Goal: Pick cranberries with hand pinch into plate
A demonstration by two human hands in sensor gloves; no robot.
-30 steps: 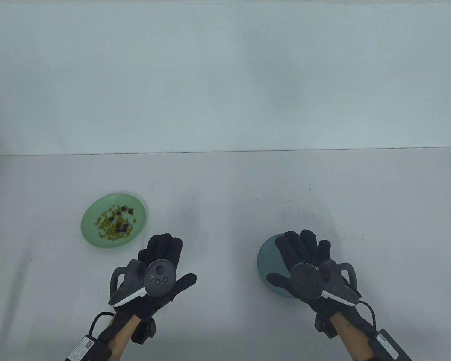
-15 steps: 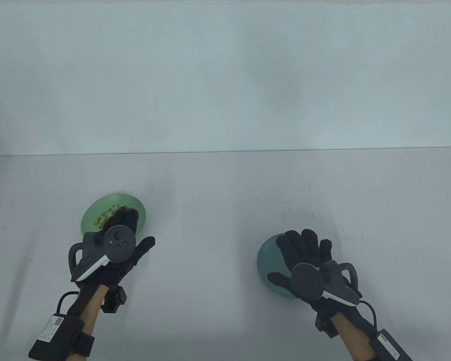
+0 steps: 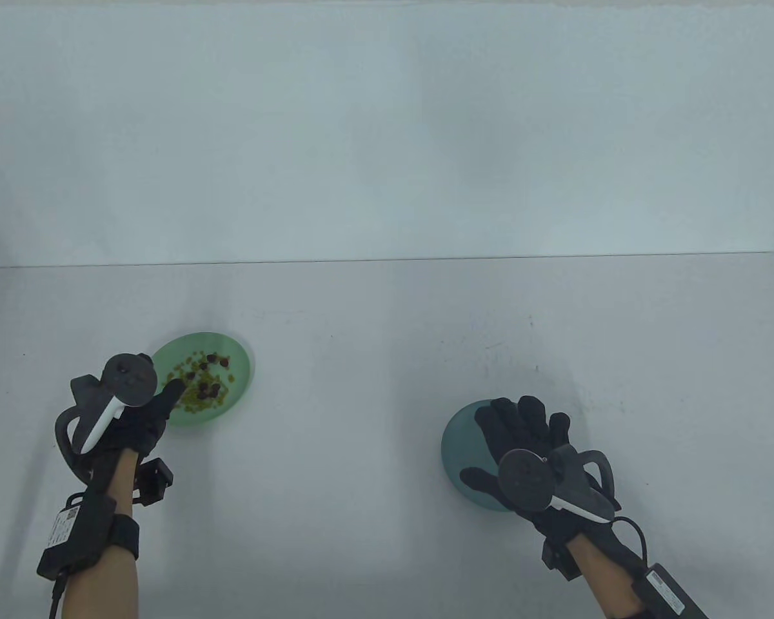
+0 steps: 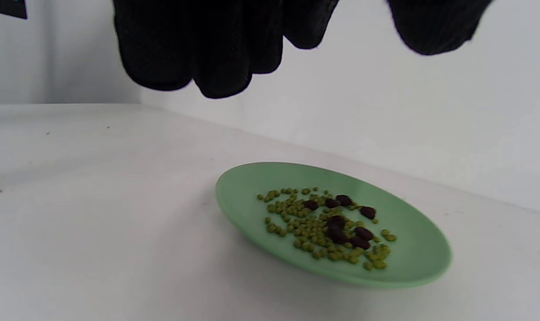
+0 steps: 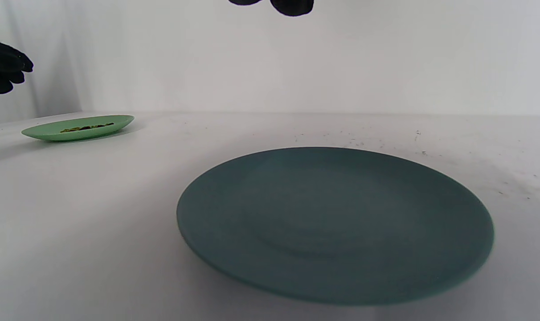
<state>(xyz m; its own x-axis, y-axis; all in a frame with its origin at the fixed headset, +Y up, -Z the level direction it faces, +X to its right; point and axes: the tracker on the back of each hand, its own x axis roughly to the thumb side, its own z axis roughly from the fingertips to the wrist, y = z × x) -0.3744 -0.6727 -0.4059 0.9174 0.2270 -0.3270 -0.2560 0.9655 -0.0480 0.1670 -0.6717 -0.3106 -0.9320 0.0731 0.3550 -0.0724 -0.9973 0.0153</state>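
A light green plate [image 3: 235,393] at the left holds several dark red cranberries [image 3: 208,378] mixed with small green beans [image 3: 190,396]. My left hand [image 3: 161,388] hovers at the plate's near-left rim, open and holding nothing. In the left wrist view the fingers [image 4: 216,67] hang above the plate [image 4: 412,263] and the cranberries [image 4: 341,223], apart from them. A dark teal plate [image 3: 463,438] sits at the right and looks empty in the right wrist view [image 5: 332,223]. My right hand [image 3: 498,440] is open above it with the fingers spread.
The white table [image 3: 374,400] ends at a far edge against a pale wall [image 3: 387,129]. The two plates stand well apart. The light green plate [image 5: 74,130] and my left hand [image 5: 2,67] show far left in the right wrist view.
My left hand moved left and turned, from over the green plate to its near-left rim, so the cranberries show again. The right hand stayed above the teal plate.
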